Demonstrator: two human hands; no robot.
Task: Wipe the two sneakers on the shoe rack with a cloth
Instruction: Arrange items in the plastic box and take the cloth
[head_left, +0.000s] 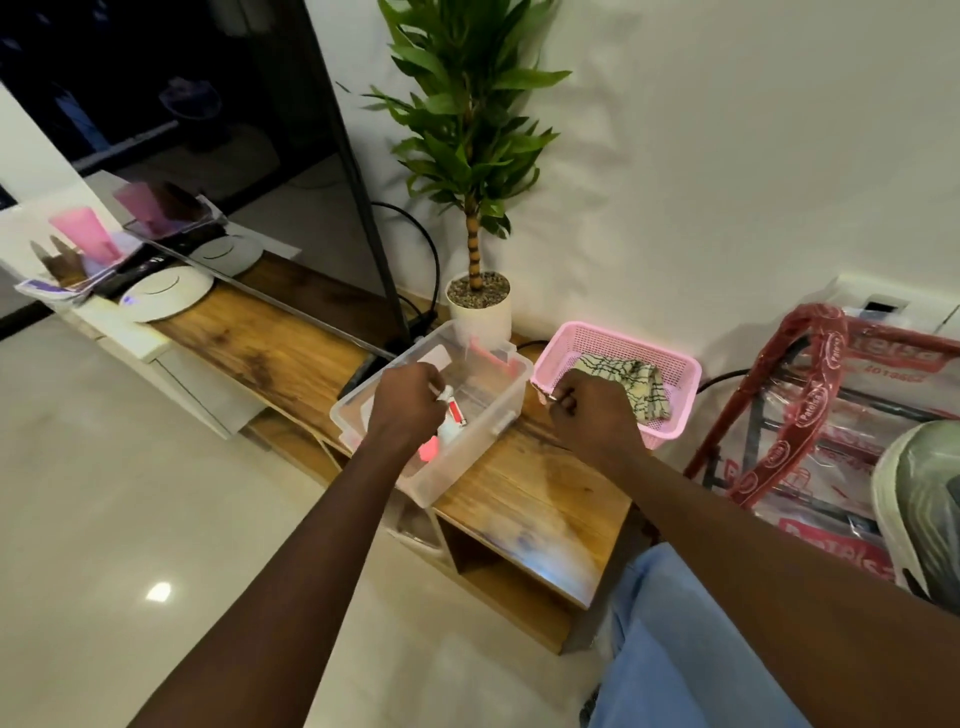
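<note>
On the far left of the wooden bench stand a pink cup and a round white disc, with a dark screen leaning behind them. Further right, a potted plant stands against the wall.

Nearer, the left hand is down inside a clear plastic box, its fingers closed round a small white tube with a red label. Just to the right of the box sits a pink basket, and in it lies a checked cloth, the one needed for wiping. The right hand is clenched at the basket's near rim, just beside the cloth; whether it actually grasps the rim or anything else I cannot tell, since only its back shows.

At the far right stands a rack wrapped in red-printed plastic, and at the near right edge a pale rounded shape that may be a sneaker, though it is too cropped to be sure. The second sneaker is not in view.

Risks, as I judge them: the light basket sits at the bench's end, so a pull on its rim could tip it or slide it off, spilling the cloth. The left hand lifting out could catch the box wall and drag the box over the near edge. And the loose wrapping on the rack could snag the cloth during wiping.
</note>
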